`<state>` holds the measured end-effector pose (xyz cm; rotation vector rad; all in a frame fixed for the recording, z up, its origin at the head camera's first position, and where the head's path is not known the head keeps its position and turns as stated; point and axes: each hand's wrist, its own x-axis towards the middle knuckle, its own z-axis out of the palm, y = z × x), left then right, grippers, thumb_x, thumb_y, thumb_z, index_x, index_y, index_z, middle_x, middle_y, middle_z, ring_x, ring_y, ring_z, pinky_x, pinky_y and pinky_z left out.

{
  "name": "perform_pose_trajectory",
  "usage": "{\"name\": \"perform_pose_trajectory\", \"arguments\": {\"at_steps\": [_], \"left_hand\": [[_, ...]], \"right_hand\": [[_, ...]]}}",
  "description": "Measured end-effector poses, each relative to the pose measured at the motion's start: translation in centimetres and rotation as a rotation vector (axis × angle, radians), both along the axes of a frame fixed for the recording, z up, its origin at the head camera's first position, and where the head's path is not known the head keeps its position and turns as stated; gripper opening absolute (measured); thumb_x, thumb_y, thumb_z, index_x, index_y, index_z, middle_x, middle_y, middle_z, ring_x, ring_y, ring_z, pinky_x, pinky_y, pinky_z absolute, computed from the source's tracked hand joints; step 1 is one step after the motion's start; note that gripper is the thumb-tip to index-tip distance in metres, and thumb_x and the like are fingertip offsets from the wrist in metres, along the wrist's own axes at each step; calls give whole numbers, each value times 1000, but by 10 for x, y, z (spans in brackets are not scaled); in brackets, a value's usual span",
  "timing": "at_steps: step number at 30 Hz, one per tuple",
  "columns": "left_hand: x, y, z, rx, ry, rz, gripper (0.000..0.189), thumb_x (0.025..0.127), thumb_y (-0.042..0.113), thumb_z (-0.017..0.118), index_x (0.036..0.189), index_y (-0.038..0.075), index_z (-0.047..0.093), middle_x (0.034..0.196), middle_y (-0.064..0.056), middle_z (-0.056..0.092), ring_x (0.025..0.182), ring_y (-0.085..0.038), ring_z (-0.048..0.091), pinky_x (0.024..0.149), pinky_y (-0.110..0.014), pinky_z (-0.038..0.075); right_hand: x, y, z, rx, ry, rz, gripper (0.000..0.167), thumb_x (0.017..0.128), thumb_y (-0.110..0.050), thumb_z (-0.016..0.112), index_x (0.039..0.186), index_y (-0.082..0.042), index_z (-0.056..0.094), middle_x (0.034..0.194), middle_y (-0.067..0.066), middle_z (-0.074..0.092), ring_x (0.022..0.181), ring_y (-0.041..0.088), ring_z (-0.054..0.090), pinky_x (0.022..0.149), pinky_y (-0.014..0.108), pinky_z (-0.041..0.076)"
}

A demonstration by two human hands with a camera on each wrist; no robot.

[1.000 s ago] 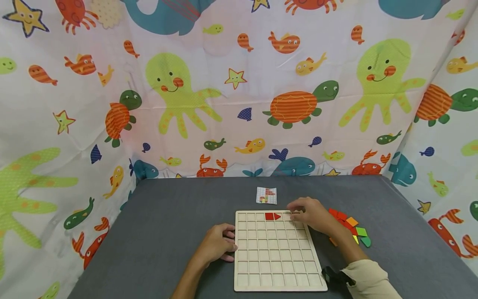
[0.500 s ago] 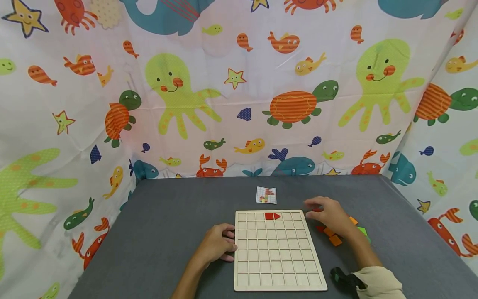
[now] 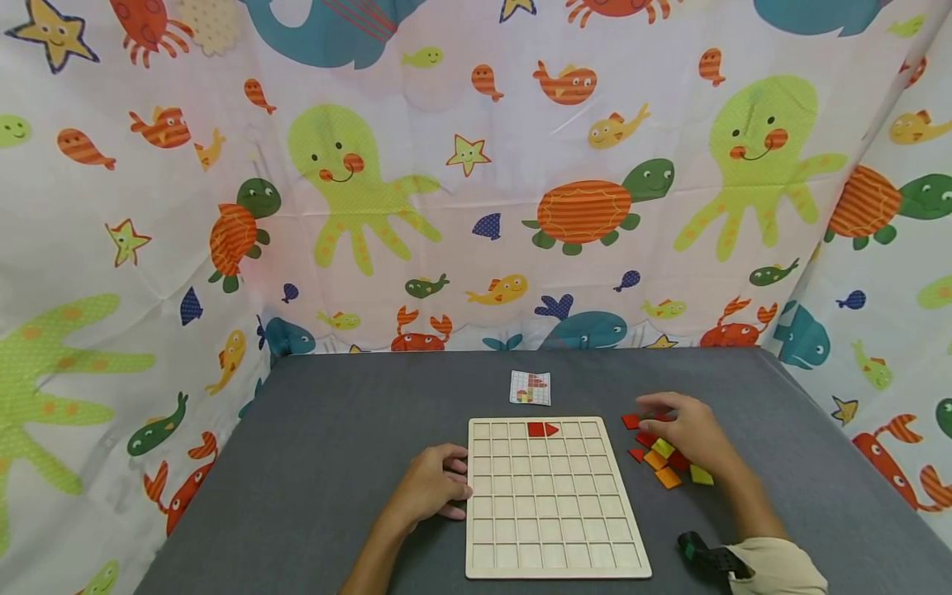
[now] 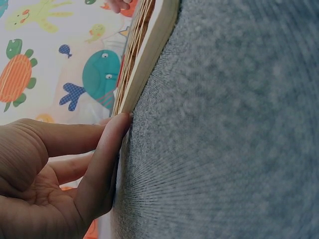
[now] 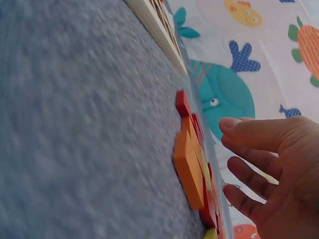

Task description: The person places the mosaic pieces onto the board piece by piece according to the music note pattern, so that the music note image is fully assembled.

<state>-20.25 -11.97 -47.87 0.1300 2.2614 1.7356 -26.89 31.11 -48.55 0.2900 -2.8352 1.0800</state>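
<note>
A pale wooden grid board [image 3: 550, 512] lies on the grey table. In its top row sit a red square [image 3: 536, 430] and a red triangle [image 3: 551, 430]. Beside the board's left edge my left hand [image 3: 431, 487] rests, fingertips touching the rim, as the left wrist view also shows. Over a pile of coloured pieces right of the board hovers my right hand [image 3: 692, 430], with loosely bent fingers. The right wrist view shows nothing between them. Visible pieces include a red one [image 3: 630, 421], a yellow one [image 3: 662, 447] and an orange square [image 3: 668, 478]. The hand hides part of the pile.
A small printed card [image 3: 530, 387] with a coloured grid pattern lies behind the board. A curtain [image 3: 446, 215] with sea animals hangs at the back and sides of the table [image 3: 357, 413]. A dark strap device [image 3: 706, 558] sits at the right sleeve.
My right hand has moved right, from over the board's far right corner to above the pile, uncovering pieces at the pile's left side. The left hand and the board stay put.
</note>
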Motion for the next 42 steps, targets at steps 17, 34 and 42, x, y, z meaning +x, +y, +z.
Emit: {"name": "perform_pose_trajectory", "arguments": {"at_steps": [17, 34, 42], "left_hand": [[-1, 0, -1, -1, -5, -5, 61, 82, -12, 76, 141, -11, 57, 118, -20, 61, 96, -23, 68, 61, -40, 68], [0, -1, -2, 2, 2, -8, 62, 82, -12, 75, 142, -10, 57, 119, -20, 60, 95, -22, 68, 61, -39, 68], [-1, -1, -3, 10, 0, -6, 62, 82, -12, 75, 142, -10, 57, 119, -20, 60, 95, -22, 68, 61, -40, 68]], "right_hand": [[2, 23, -6, 64, -24, -76, 42, 95, -18, 80, 131, 1, 71, 132, 31, 66, 120, 50, 56, 102, 73, 47], [0, 24, -8, 106, -17, -47, 33, 94, -6, 73, 127, -1, 74, 132, 31, 66, 121, 52, 57, 100, 75, 46], [-1, 26, -8, 141, -7, -51, 30, 93, -11, 78, 121, 1, 76, 126, 32, 67, 115, 51, 59, 98, 73, 49]]}}
